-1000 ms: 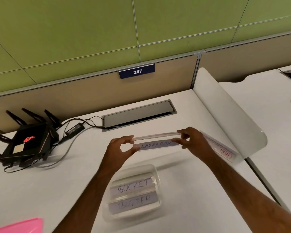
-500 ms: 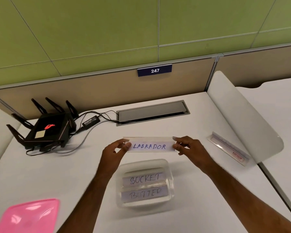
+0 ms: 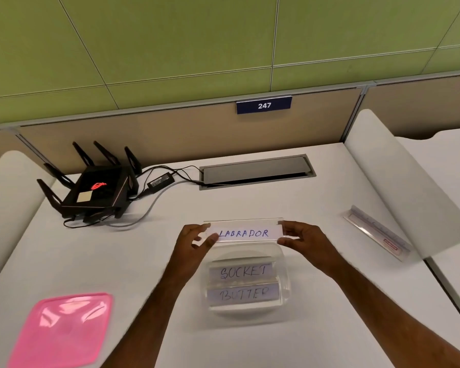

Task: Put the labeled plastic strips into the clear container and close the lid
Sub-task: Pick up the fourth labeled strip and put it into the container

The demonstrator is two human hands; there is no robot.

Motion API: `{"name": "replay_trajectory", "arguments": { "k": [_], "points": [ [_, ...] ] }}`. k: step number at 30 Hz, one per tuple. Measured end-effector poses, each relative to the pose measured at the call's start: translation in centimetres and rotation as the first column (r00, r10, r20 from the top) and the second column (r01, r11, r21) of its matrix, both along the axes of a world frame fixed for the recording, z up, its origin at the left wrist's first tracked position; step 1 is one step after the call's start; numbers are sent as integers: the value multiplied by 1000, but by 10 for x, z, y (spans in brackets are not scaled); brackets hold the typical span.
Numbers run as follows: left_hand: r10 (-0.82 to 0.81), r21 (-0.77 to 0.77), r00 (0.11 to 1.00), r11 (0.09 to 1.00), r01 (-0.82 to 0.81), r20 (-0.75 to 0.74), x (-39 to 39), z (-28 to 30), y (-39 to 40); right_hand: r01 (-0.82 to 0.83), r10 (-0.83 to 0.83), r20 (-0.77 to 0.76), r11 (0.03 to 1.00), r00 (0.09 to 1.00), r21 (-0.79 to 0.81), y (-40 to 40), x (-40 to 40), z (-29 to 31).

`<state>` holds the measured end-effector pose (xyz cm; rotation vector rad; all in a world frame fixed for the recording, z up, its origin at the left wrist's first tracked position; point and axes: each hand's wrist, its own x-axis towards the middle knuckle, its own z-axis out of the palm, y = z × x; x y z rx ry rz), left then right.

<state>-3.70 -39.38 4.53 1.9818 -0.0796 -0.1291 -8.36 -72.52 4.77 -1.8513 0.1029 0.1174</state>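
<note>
Here the LABRADOR strip (image 3: 243,233) is held level, lettering up, just over the far rim of the clear container (image 3: 283,264), one end pinched between thumb and fingers of the left hand (image 3: 194,241) and the other end pinched the same way by the right hand (image 3: 302,239). Gripping it by its two short ends keeps the label readable and, I judge, lets it be lowered flat into the free space at the back of the tub. Inside the container already lie the SOCKET strip (image 3: 241,271) and, nearer the person, the BUTTER strip (image 3: 243,294), side by side and parallel (which leaves a slot of bare floor beyond SOCKET). The pink lid (image 3: 61,329) rests on the white desk (image 3: 117,261) well to the left of the container, so closing is not yet done. One more clear strip (image 3: 376,236) lies far right against the curved white divider (image 3: 398,187); whether it bears a label I cannot tell. At the back left sits a black router (image 3: 96,188), its cables running to the desk's cable hatch (image 3: 256,171).
</note>
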Motion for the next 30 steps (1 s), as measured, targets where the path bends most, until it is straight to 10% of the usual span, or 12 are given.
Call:
{"name": "replay_trajectory", "arguments": {
  "k": [30],
  "points": [
    [-166, 120, 986, 979, 166, -5, -9, -15, 24, -24, 19, -141, 999, 990, -36, 11, -9, -11]
  ]
}}
